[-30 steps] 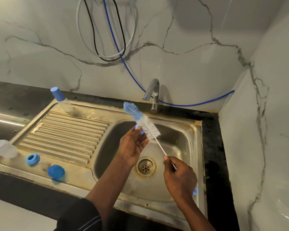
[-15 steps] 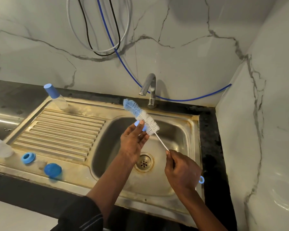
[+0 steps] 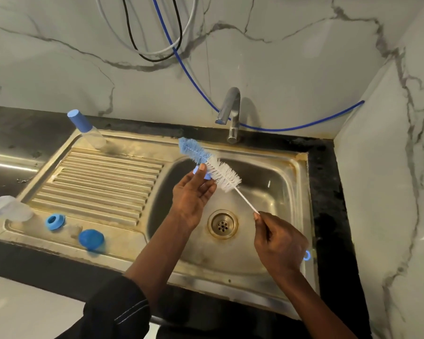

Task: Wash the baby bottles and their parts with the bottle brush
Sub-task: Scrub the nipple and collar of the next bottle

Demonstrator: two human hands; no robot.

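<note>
Brush (image 3: 209, 165): over the sink (image 3: 301, 216) basin, head tilted up and to the left. The white bristles touch a small blue part (image 3: 207, 176).

Handling (judgement):
- Brush: light. Bristles are soft and springy, and the thin white stem probably flexes. A low grip gives reach; a grip nearer the head gives more scrubbing force.
- Part: small, light, looks like hard plastic, likely slippery when wet. Best pinched by its edges so the bristles reach its face.

Left hand (image 3: 194, 196): palm up, fingers (image 3: 209, 189) nearly straight, thumb tip pressing the part against them in a pinch. The part is mostly hidden, so I cannot tell which piece it is.

Right hand (image 3: 279, 241): fingers curled tight round the lower stem, thumb and forefinger leading. The blue end loop (image 3: 307, 255) pokes out beside the hand.

On the drainboard, well apart from both hands: capped bottle (image 3: 88, 130), clear cup (image 3: 10, 209), blue ring (image 3: 55, 222), blue lid (image 3: 91, 239).
</note>
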